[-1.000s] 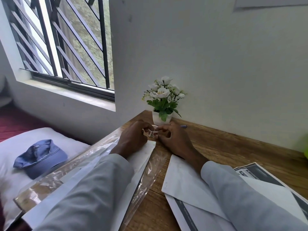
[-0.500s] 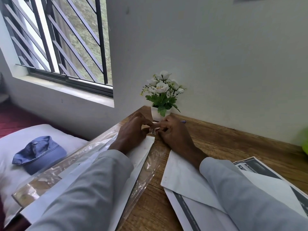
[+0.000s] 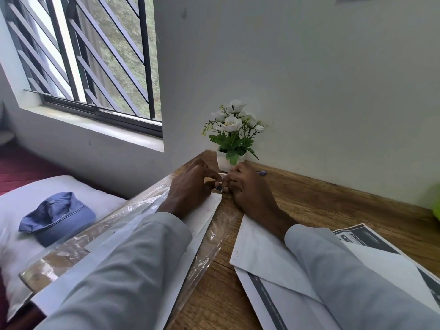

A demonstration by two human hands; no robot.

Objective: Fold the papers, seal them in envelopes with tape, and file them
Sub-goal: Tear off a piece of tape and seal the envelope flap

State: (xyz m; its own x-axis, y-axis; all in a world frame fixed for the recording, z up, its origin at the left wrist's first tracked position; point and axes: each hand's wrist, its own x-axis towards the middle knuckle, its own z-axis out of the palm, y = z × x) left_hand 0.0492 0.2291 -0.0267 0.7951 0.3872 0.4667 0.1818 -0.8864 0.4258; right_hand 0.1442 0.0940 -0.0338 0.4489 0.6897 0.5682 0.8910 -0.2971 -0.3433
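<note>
A wooden desk runs along a pale wall, with a barred window at the left and a white pillow below it carrying a blue cap. On the desk's left side a clear plastic sleeve lies under a long white envelope; at the right a second envelope, flap open, rests on printed papers with dark bands. A small pot of white flowers stands at the far corner, a pen just beside it. Both grey-sleeved arms reach forward — the left hand and right hand meet at the long envelope's far end, fingers curled, together pinching a small piece of what looks like tape — too small to make out clearly.
</note>
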